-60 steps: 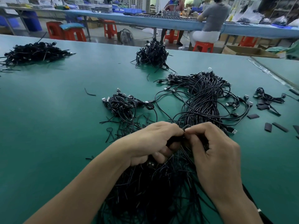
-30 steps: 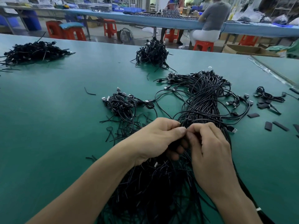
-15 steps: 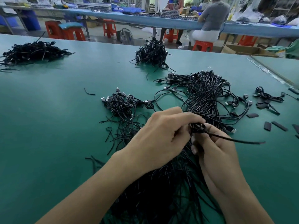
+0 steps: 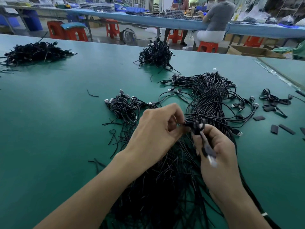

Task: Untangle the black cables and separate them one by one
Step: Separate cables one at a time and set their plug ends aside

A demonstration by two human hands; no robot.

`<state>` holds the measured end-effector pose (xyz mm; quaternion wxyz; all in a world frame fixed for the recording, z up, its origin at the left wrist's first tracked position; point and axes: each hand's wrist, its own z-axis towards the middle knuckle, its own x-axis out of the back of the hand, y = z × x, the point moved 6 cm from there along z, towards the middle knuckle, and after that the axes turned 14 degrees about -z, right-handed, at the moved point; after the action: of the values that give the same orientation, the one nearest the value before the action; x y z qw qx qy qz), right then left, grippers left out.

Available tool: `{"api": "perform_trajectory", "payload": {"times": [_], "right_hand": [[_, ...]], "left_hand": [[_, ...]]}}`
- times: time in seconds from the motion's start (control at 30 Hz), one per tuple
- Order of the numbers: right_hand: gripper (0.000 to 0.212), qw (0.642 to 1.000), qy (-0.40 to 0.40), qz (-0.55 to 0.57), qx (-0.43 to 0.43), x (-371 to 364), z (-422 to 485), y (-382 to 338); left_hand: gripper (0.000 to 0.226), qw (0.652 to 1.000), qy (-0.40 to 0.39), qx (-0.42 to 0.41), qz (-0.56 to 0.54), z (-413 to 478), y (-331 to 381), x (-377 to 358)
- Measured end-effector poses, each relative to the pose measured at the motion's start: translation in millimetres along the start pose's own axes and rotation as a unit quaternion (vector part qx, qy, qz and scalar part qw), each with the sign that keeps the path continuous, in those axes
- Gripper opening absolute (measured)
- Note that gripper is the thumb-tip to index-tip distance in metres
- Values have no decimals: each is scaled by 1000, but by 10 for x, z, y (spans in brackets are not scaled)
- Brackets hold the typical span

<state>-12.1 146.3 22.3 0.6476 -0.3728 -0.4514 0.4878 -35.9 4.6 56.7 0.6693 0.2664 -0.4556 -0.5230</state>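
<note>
My left hand (image 4: pixel 156 131) pinches a small looped black cable (image 4: pixel 195 125); my right hand (image 4: pixel 219 156) grips its blurred plug end. The big cable bundle (image 4: pixel 209 96) sprawls beneath and beyond both hands; a smaller pile (image 4: pixel 125 106) lies just beyond my left hand.

The bundle (image 4: pixel 207 103) of tangled black cables lies on the table (image 4: pixel 49 129), plugs (image 4: pixel 175 77) fanned at its far end. 1 cable (image 4: pixel 195 125), wound into a small coil, is raised above the bundle, its connector (image 4: pixel 210 157) blurred. A heap (image 4: pixel 125 107) of short coils lies just left.
</note>
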Motion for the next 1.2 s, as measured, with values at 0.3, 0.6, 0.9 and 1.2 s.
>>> {"api": "perform_trajectory", "payload": {"times": [0.3, 0.6, 0.9, 1.2], "right_hand": [[19, 998, -28, -52, 4, -76, -29, 92], [20, 997, 28, -65, 4, 69, 6, 125], [19, 995, 51, -81, 18, 81, 12, 39], [21, 992, 4, -121, 40, 21, -14, 3]], "left_hand": [[37, 969, -37, 79, -229, 44, 53, -49], [13, 983, -99, 82, -134, 0, 69, -103], [20, 989, -143, 45, 16, -43, -18, -176], [67, 973, -94, 149, -151, -18, -74, -98]]}}
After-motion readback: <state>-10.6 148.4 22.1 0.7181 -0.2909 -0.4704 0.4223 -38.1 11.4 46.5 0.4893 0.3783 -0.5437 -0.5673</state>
